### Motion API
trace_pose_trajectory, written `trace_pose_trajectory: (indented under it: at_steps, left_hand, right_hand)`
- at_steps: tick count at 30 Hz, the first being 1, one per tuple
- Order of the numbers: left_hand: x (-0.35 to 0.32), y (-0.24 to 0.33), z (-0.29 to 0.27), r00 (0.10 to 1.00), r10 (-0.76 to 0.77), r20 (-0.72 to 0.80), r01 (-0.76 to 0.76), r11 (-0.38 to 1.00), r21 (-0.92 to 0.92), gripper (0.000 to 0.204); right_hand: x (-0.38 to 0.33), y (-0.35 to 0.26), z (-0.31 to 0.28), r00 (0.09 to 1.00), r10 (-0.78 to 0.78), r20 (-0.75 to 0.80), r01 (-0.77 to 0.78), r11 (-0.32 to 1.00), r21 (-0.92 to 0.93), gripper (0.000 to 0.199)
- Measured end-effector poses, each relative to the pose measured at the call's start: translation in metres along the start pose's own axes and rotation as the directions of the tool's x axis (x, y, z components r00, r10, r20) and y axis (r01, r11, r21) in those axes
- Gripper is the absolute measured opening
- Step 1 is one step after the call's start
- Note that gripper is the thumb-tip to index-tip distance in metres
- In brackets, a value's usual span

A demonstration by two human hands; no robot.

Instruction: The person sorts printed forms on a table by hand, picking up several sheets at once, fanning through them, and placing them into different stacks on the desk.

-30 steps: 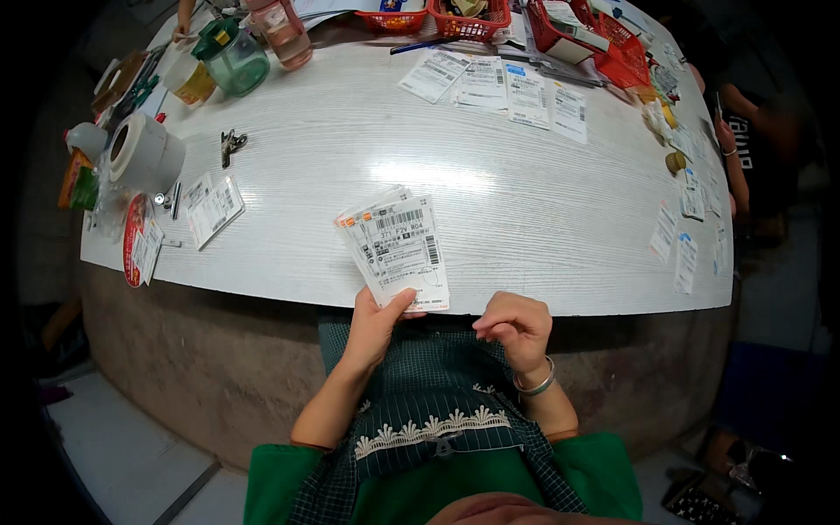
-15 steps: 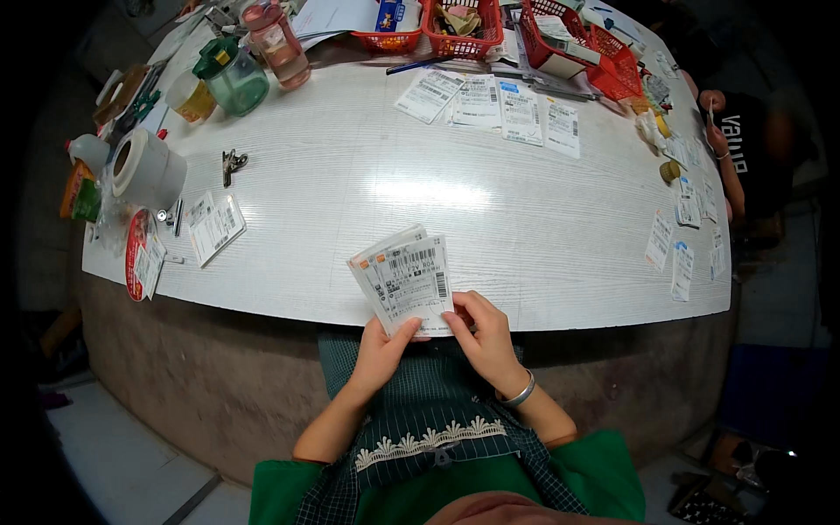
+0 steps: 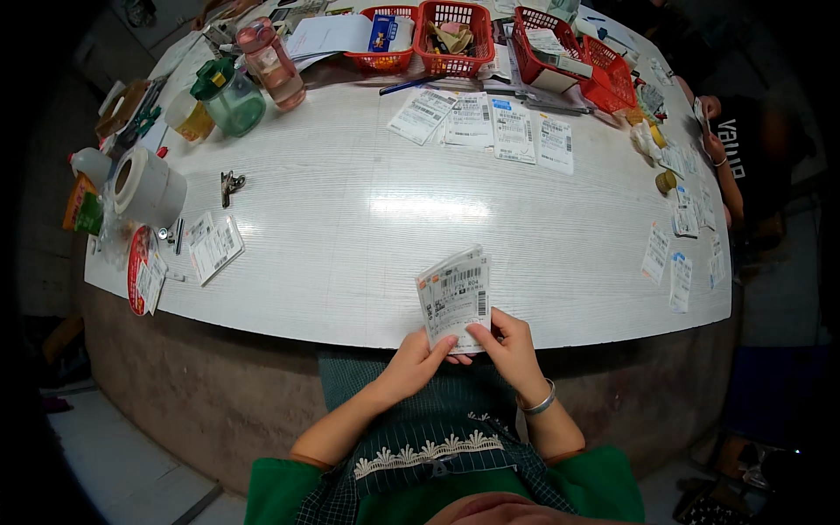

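A small stack of white printed shipping labels [image 3: 455, 302] is held between both my hands over the table's near edge. The labels overlap with their edges slightly fanned, and barcodes face up. My left hand [image 3: 420, 360] grips the lower left corner, its thumb on top and fingertips showing beneath the stack. My right hand [image 3: 513, 350] holds the lower right side, thumb pressed on the top label. A bracelet circles the right wrist.
On the white table [image 3: 332, 236] stand a paper roll [image 3: 162, 188], a green-lidded jar [image 3: 232, 101], a pink bottle [image 3: 278, 74] and red baskets [image 3: 455, 61]. A metal clip [image 3: 230, 188] lies left. More labels [image 3: 514, 133] lie at the back. A co-worker's arm [image 3: 724, 171] rests at right.
Both my hands have moved right with the label stack. The labels are closer together and more upright than before, less widely fanned.
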State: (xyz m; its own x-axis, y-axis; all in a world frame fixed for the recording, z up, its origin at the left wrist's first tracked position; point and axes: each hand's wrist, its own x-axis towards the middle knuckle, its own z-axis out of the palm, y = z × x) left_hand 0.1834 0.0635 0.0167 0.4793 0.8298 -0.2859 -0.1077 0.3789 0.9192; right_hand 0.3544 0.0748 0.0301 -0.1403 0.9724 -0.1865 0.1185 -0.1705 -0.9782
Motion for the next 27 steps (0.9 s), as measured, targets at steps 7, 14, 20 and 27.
trace_pose_trajectory:
  at_steps: [7,14,20,27]
  left_hand:
    - [0.018,0.016,-0.006,0.999,0.044,0.017,-0.046,0.961,0.272,0.032]
    - [0.029,0.026,-0.03,0.997,0.046,-0.057,-0.03,0.965,0.26,0.032]
    - [0.03,0.011,-0.003,0.996,-0.068,0.059,0.076,0.985,-0.157,0.036]
    - [0.008,0.003,-0.016,0.985,-0.166,-0.052,0.139,0.93,-0.341,0.036]
  right_hand:
    - [0.036,0.027,-0.078,0.957,-0.014,-0.289,0.003,0.999,-0.037,0.016]
    - [0.053,-0.018,-0.141,0.843,-0.175,-0.508,0.173,0.984,-0.052,0.016]
    - [0.024,0.016,-0.062,0.984,0.047,-0.173,-0.045,0.999,0.014,0.014]
    - [0.014,0.014,0.013,0.99,-0.111,-0.085,0.086,0.963,-0.257,0.019]
